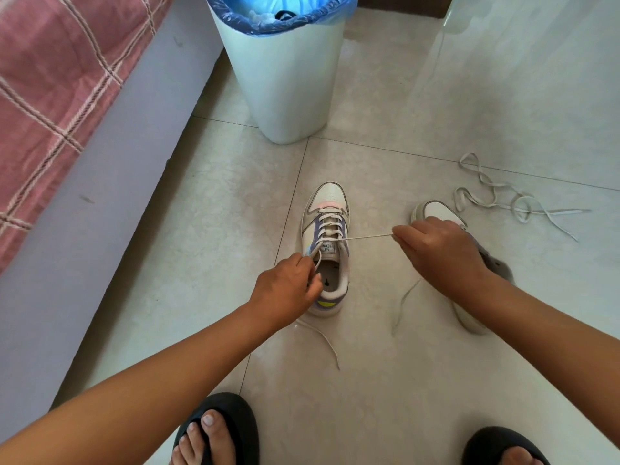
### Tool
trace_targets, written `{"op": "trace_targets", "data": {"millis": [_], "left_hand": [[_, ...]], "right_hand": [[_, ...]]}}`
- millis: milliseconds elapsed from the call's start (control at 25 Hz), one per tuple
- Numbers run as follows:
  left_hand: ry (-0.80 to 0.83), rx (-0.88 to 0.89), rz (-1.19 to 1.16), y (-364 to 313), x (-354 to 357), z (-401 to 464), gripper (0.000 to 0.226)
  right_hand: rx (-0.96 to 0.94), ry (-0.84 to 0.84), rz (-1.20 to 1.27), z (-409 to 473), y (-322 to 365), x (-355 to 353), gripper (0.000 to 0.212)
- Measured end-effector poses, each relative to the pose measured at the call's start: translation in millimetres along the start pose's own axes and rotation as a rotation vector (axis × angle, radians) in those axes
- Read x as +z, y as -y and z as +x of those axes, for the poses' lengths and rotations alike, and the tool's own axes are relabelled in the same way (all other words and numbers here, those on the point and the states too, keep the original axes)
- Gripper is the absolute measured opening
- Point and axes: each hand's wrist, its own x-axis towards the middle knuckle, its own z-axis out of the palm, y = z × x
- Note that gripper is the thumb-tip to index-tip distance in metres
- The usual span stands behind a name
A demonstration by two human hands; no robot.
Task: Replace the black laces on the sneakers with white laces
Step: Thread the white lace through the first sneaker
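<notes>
Your right hand (439,250) pinches the white lace (365,236) taut, straight out right of the sneaker (327,246), while your left hand (285,290) grips the other end at its left eyelets.

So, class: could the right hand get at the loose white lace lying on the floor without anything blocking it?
Probably yes. The loose lace lies on open tile just beyond the right hand, but that hand is pinching the lace of the sneaker and must let go first.
</notes>
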Motion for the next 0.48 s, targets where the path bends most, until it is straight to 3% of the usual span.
{"op": "trace_targets", "data": {"millis": [120,200,240,360,480], "left_hand": [[0.028,-0.044,0.015,-8.1,-5.7,1.5,0.024],[0.004,-0.108,-0.071,-15.2,-12.7,7.0,0.025],[-0.015,-0.143,-0.135,-18.9,-16.6,12.2,0.025],[-0.017,-0.157,-0.264,-29.5,-22.5,26.8,0.027],[0.164,-0.044,-0.196,-38.4,-12.2,28.6,0.025]], "right_hand": [[-0.011,-0.03,-0.165,4.4,-10.7,2.4,0.025],[0.103,-0.03,-0.11,7.2,-14.6,2.0,0.014],[0.247,-0.017,-0.004,11.0,-17.0,-0.7,0.006],[0.727,-0.035,0.361,19.8,-42.6,-8.1,0.019],[1.215,-0.152,1.138,25.5,-70.4,-12.6,0.011]]}}
